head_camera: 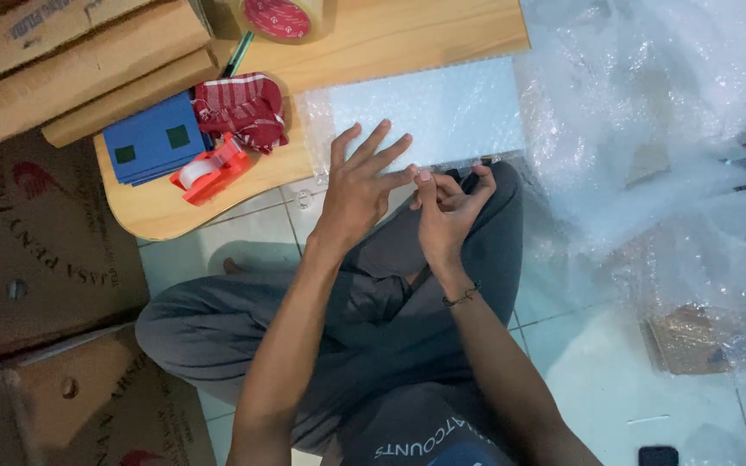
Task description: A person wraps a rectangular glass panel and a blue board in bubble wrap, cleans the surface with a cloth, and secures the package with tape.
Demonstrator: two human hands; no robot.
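Observation:
My left hand (358,185) is raised over my lap with its fingers spread, holding nothing I can make out. My right hand (449,207) is curled beside it, its thumb and fingertips pinching at the tip of the left hand's finger; whether something small is between them cannot be told. Both hands hover just in front of a sheet of bubble wrap (429,108) that lies on the low wooden table (416,34). I sit cross-legged in grey trousers (364,328) on the tiled floor.
On the table's left end lie a red tape dispenser (209,170), a blue flat pack (153,138), a red striped cloth (242,108) and a tape roll (282,17). Cardboard boxes (36,250) stand at left. A large heap of clear bubble wrap (675,147) fills the right.

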